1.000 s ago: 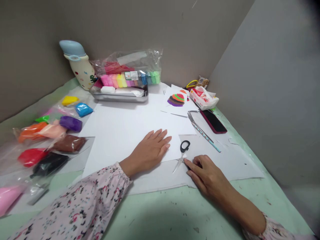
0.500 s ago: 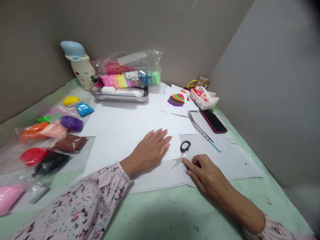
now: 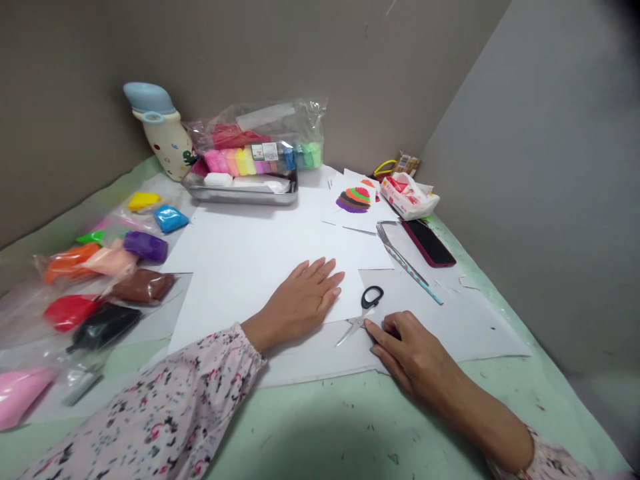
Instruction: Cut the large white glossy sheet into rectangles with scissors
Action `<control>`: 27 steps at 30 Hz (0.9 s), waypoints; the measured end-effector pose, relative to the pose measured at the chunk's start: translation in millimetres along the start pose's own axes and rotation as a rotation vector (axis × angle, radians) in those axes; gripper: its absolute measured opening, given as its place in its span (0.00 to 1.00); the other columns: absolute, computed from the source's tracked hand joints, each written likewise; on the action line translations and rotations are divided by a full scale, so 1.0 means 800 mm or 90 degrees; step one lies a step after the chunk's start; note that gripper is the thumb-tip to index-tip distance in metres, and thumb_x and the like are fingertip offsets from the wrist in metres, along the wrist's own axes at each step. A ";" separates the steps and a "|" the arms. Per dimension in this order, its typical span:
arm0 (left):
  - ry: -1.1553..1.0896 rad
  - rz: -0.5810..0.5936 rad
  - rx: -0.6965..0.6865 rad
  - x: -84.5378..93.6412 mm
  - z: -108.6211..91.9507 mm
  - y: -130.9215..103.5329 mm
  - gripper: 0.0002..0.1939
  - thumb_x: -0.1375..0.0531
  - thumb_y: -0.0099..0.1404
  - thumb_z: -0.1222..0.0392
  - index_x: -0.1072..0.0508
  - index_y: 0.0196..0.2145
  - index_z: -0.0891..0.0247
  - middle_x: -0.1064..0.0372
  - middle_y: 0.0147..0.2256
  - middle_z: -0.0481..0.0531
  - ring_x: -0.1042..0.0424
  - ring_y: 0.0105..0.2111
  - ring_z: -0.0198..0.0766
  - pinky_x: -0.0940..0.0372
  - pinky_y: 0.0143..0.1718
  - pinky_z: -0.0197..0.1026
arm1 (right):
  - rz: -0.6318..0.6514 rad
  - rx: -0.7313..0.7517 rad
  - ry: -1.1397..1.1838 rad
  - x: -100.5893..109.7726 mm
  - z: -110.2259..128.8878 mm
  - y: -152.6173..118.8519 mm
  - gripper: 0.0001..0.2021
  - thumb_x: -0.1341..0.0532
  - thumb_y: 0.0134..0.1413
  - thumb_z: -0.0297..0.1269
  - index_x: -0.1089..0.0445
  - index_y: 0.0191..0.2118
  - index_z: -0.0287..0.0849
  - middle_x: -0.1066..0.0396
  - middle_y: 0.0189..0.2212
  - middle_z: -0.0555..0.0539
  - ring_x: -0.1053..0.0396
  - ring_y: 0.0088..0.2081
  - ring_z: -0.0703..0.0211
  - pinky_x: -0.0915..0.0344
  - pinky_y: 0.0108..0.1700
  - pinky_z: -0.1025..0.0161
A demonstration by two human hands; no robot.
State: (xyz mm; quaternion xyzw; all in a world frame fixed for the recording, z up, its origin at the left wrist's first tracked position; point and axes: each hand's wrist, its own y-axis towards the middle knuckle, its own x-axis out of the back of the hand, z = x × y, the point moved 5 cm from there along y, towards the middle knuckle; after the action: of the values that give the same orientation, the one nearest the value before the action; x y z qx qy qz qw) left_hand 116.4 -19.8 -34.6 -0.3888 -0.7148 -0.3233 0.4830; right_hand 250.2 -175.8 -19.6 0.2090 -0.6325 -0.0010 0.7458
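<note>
- Where the table's left side is crowded, clear pouches of soft coloured material lie close together: pink pouch [image 3: 24,398] nearest the edge, then red pouch [image 3: 70,312], black pouch [image 3: 107,325], brown pouch [image 3: 144,287], purple pouch [image 3: 146,247] and blue pouch [image 3: 171,219] among them
- Behind these, a cream bottle [image 3: 167,143] with a pale blue lid stands near the wall
- Just right of the bottle, a metal tray [image 3: 240,197] holds white pieces, and a clear bag [image 3: 260,160] of coloured blocks rests at its back
- On the large white sheet [image 3: 225,247], the left hand [image 3: 297,300] lies palm down and relaxed, fingers a little spread, grasping nothing
- Farther back, a smaller sheet [image 3: 356,200] bears a shape in bands of red, green, orange, brown and purple
- Between the 2 hands, the scissors [image 3: 364,312] lie with 1 black loop in view toward the back and a blade pointing toward the front left
- Touching the scissors near the pivot with its forefinger, the right hand [image 3: 413,353] has its fingers bent; I cannot tell whether they grip the other loop, which is out of sight
- Beyond it, a fork [image 3: 387,241] lies against a patterned, turquoise-ended stick [image 3: 414,275]
- Behind these, a tissue pack [image 3: 409,198] sits just beside a dark-screened phone [image 3: 428,243]
</note>
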 end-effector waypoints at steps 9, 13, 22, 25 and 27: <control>-0.002 0.002 0.001 0.000 -0.001 0.000 0.29 0.63 0.77 0.47 0.41 0.68 0.58 0.54 0.71 0.52 0.58 0.71 0.44 0.61 0.69 0.52 | 0.036 -0.046 0.050 -0.003 0.005 -0.003 0.16 0.47 0.66 0.29 0.33 0.56 0.31 0.34 0.39 0.36 0.37 0.39 0.48 0.31 0.38 0.50; 0.000 -0.003 -0.004 -0.001 0.000 0.000 0.29 0.63 0.77 0.47 0.41 0.67 0.58 0.54 0.71 0.52 0.58 0.71 0.44 0.61 0.69 0.52 | 0.037 -0.059 0.067 -0.005 0.007 0.001 0.18 0.47 0.66 0.29 0.36 0.58 0.29 0.34 0.40 0.35 0.37 0.40 0.47 0.31 0.41 0.48; 0.007 -0.009 -0.009 -0.002 0.000 0.001 0.29 0.63 0.77 0.47 0.41 0.67 0.58 0.54 0.71 0.53 0.57 0.71 0.45 0.61 0.69 0.52 | 0.056 -0.054 0.025 -0.012 0.010 0.003 0.23 0.48 0.65 0.28 0.41 0.63 0.29 0.34 0.39 0.37 0.39 0.39 0.48 0.32 0.40 0.47; 0.011 -0.009 -0.010 -0.002 0.000 0.001 0.29 0.62 0.77 0.47 0.41 0.67 0.57 0.54 0.71 0.52 0.57 0.71 0.44 0.61 0.69 0.52 | 0.043 -0.059 0.052 -0.009 0.008 0.006 0.22 0.48 0.65 0.27 0.40 0.63 0.29 0.34 0.42 0.36 0.38 0.41 0.48 0.32 0.42 0.48; 0.009 -0.008 -0.007 -0.002 0.000 0.001 0.29 0.63 0.77 0.47 0.41 0.67 0.57 0.54 0.71 0.52 0.57 0.71 0.44 0.61 0.69 0.52 | 0.024 -0.083 0.062 -0.005 0.003 0.005 0.21 0.47 0.65 0.29 0.39 0.62 0.31 0.34 0.44 0.35 0.38 0.43 0.47 0.32 0.44 0.48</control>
State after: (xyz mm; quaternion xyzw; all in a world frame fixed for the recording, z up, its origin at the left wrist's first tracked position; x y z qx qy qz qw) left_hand 117.5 -19.8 -36.2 -0.3850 -0.7120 -0.3328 0.4838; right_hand 246.1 -171.7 -21.9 0.1474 -0.5979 -0.0180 0.7877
